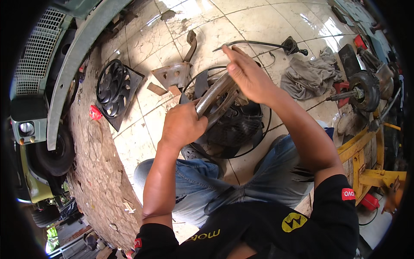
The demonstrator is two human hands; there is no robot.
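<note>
The left hand (183,125) was closed around the lower end of a curved grey metal bar (214,96). The right hand (246,71) gripped its upper end. The bar was held above a round black fan shroud (235,127) resting on the cracked white tiled floor (267,23), near a grey rag (308,73).

Two fans (113,88), one rag (308,75)

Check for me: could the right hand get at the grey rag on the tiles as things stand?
Probably yes. The grey rag lies in the open on the tile floor just beyond the right hand, with nothing between them. But that hand is busy on the curved metal part that the left hand grips.
</note>
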